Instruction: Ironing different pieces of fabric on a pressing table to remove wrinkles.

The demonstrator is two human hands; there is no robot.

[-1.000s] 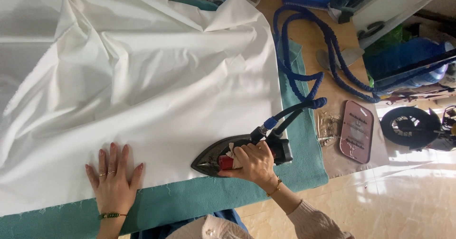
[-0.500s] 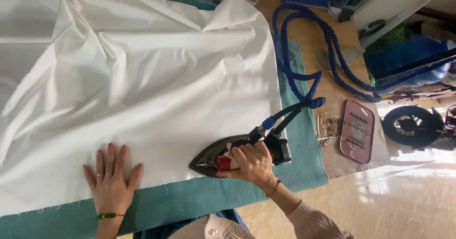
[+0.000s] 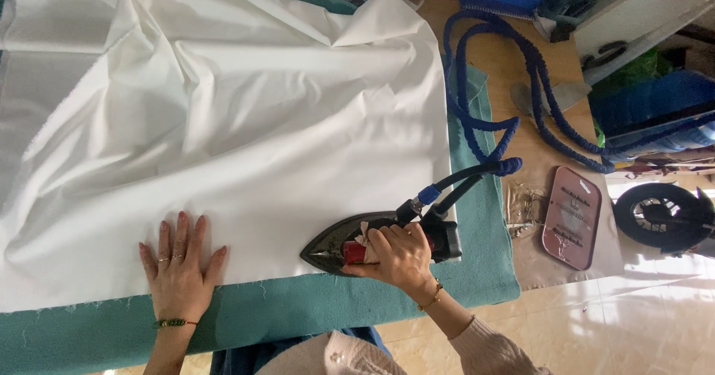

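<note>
- Left hand (image 3: pixel 179 267): flat, fingers spread, palm down on the near edge of the white cloth (image 3: pixel 223 129); it grips nothing and only presses the fabric to the board.
- Right hand (image 3: pixel 398 256): closed around the handle of the iron (image 3: pixel 372 242), knuckles up, wrist with a thin bracelet.
- Iron: dark sole, red part under the handle; it sits on the near right corner of the white cloth. Long axis runs left-right, pointed tip toward the left hand, heel toward the right edge of the board. The right hand is on it; the left hand lies well apart, to the tip's left, with smooth cloth between them.
- Teal board cover (image 3: pixel 298 312): shows as a strip along the near edge and the right side, under the cloth.
- White cloth: covers most of the board; flat near the hands, with deep folds and creases farther off and to the left.
- Blue hose (image 3: pixel 521 99): runs from the iron's heel, looping over the wooden table to the right, clear of the cloth.
- Pinkish flat pad (image 3: pixel 570 217): right of the board.
- Black wheel-like object (image 3: pixel 659 217): at the far right.
- Boxes and clutter: at the far edge, too small to identify.
</note>
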